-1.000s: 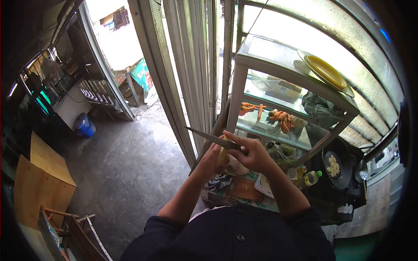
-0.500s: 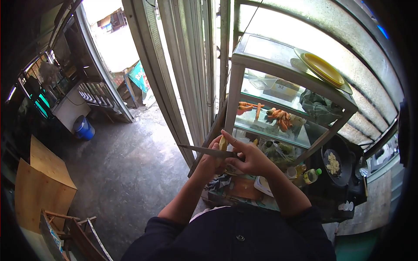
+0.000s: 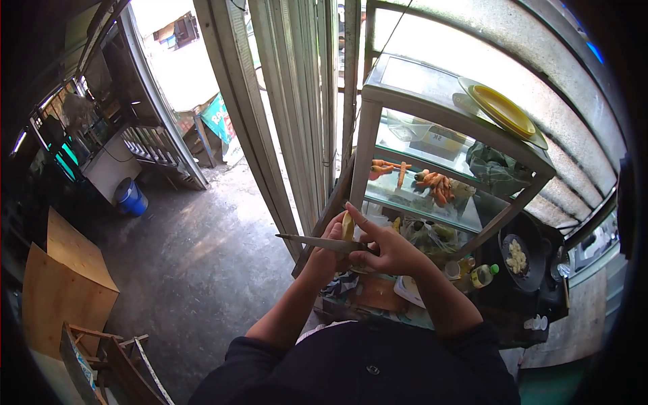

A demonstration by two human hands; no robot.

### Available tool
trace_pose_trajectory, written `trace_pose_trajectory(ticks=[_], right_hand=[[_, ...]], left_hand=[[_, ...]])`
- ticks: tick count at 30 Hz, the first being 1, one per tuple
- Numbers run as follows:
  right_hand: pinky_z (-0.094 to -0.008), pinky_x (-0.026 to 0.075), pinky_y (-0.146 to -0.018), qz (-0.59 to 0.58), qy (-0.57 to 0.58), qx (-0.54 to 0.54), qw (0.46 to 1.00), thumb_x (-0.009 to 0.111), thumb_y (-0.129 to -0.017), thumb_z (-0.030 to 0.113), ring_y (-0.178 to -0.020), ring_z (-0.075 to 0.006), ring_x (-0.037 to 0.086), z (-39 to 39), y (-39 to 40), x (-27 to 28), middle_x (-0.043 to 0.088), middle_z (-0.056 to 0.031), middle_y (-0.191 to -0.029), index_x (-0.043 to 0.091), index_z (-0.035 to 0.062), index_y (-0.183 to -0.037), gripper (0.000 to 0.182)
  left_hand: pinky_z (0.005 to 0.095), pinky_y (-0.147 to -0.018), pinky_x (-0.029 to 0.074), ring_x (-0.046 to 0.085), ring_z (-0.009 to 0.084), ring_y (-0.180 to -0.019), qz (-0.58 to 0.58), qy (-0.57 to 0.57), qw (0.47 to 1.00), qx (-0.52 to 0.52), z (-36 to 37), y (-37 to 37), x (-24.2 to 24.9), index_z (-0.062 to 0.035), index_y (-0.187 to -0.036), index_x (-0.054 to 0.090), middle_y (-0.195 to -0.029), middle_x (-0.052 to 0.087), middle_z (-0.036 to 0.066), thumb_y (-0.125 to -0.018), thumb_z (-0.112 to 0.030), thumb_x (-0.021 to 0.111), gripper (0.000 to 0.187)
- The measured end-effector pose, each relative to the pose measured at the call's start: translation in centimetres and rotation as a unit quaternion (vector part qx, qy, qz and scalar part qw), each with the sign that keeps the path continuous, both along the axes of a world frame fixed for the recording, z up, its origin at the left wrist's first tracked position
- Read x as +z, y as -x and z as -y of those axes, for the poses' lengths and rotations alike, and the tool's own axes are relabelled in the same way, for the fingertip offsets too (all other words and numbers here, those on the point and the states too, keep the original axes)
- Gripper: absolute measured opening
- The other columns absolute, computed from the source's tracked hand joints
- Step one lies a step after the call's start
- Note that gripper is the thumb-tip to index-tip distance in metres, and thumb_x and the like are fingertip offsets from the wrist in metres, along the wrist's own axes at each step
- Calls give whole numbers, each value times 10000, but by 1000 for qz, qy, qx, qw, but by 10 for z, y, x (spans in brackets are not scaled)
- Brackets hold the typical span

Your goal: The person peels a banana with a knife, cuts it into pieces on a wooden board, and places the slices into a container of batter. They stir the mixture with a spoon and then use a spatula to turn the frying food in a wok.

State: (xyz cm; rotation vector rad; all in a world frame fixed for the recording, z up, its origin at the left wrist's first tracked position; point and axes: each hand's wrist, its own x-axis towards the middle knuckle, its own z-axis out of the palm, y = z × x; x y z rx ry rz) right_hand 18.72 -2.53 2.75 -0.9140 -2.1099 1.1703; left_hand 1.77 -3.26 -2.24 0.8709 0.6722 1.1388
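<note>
My left hand is closed around a long, pale yellow piece of food, whose exact kind I cannot make out. The fingers of my right hand grip a knife near its handle end. Its blade points left, crossing in front of my left hand and the lower part of the yellow piece. My right index finger stretches up to the top of that piece. Both hands are held together in front of the glass cabinet.
Carrots lie on a cabinet shelf, with yellow plates on top. To the right, a pan with pale pieces stands on a stove. A green-capped bottle is below the cabinet. A blue bucket stands on the floor.
The knife has shifted slightly downward along the yellow piece, its blade lying a little flatter. Both hands keep their hold, and the view has moved very slightly.
</note>
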Motion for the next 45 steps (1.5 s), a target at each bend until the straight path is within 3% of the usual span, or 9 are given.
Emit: trace_pose_trajectory(ticks=[11,13,16,18,25,31,33,43,45], right_hand=[[-309,496,-685,-6,-86,-43,995,655,-817,139,-655,-198,616,-6,0,-6,675,-156,-835,349,236,-1440,701],[-313,502,-679,-20,-95,-51,994,653,-816,123,-648,-177,615,-7,-1,-6,680,-150,-843,412,231,-1412,651],[-312,510,-705,-7,-77,-57,995,642,-827,104,-693,-152,635,-14,-7,-8,694,-134,-903,475,215,-1371,580],[-302,504,-764,-16,-4,-39,999,633,-838,102,-834,-144,650,-15,-11,-4,692,-123,-1007,525,185,-1332,512],[-312,474,-856,-26,1,55,998,624,-868,82,-1032,-127,557,-11,-15,8,606,-88,-1225,421,135,-1406,578],[-322,446,-895,-5,30,50,998,617,-879,122,-969,-127,562,-11,-12,5,635,-113,-1155,396,140,-1422,587],[-282,466,-747,-31,-22,26,999,619,-872,148,-751,-100,557,-12,-9,-1,690,-96,-959,448,159,-1391,547],[-255,480,-729,-21,82,-48,995,624,-886,165,-800,-55,556,-17,-7,3,696,-76,-955,552,133,-1300,422],[-219,416,-552,-49,-19,-88,995,587,-894,85,-607,-31,469,-19,-3,-6,650,-19,-879,512,140,-1341,456]], left_hand=[[154,-477,345,458,17,-633,-24,-21,999,22,-7,-1,-12,-110,-1402,325,-922,506,-4,-1013,-423,304,500],[206,-489,413,520,92,-624,-9,-23,1000,0,-6,2,-12,-62,-1352,365,-926,551,35,-1005,-436,315,512],[198,-492,400,494,78,-605,50,-24,987,-148,-11,18,-27,-66,-1292,416,-831,532,11,-1000,-453,326,493],[197,-477,377,476,71,-591,28,-8,994,-103,-7,13,-27,-66,-1266,435,-796,519,4,-996,-459,337,487],[151,-472,311,422,2,-591,16,-19,994,-104,-10,18,-20,-79,-1242,511,-868,524,-39,-975,-458,427,471],[149,-487,326,444,0,-614,-26,-45,995,-84,-12,20,-30,-76,-1253,499,-871,527,-39,-962,-466,454,488],[156,-485,331,450,6,-612,7,-27,996,-84,-12,21,-34,-69,-1248,498,-860,529,-35,-967,-458,447,483],[185,-542,355,461,33,-645,-79,-164,983,-17,-14,25,-31,-5,-1244,502,-797,509,-21,-994,-401,417,476],[183,-549,361,464,35,-646,-72,-171,983,6,-13,27,-27,-13,-1246,505,-808,516,-17,-993,-396,422,466]])
